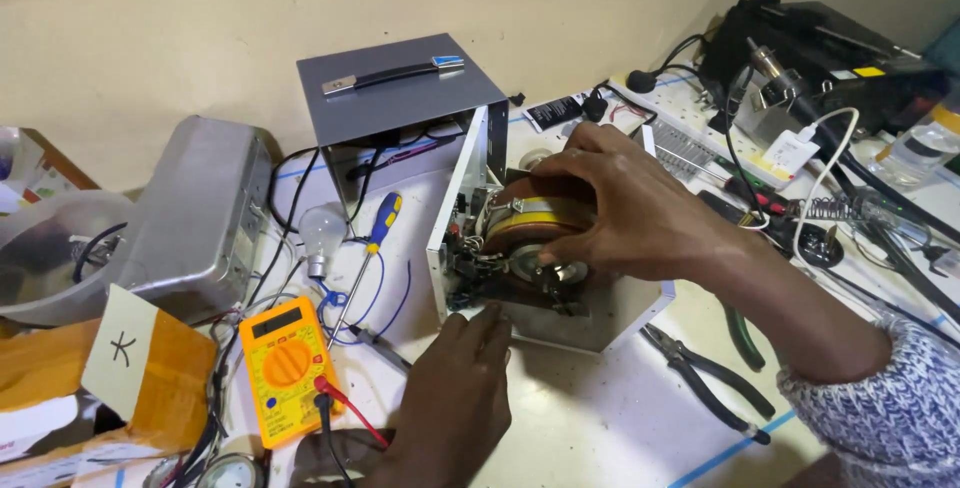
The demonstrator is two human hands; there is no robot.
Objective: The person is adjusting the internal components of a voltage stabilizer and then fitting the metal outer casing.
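Head view: the right hand [625, 203] drapes over a round wound coil [535, 233], brown with a yellow band, seated inside an opened white metal case [455, 213]. Its fingers [560, 153] curl down over the coil's top and far side, spread around the drum and pressed against it, thumb low near the shiny centre hub. The left hand [455, 393] comes in from below, fingertips [490, 318] bunched together and touching the case's near bottom edge, gripping nothing that I can see. The coil looks dense and heavy, stiff, with thin wires at its foot that seem fragile; the banded outer rim looks the safest place to grip, clear of the wiring. Left of the lower fingers lie a yellow multimeter [285, 368], a screwdriver [370, 248] and a bulb [320, 233]. Right of the wrist rest black pliers [705, 383]. Beyond the upper fingers stands the grey lid [395, 98].
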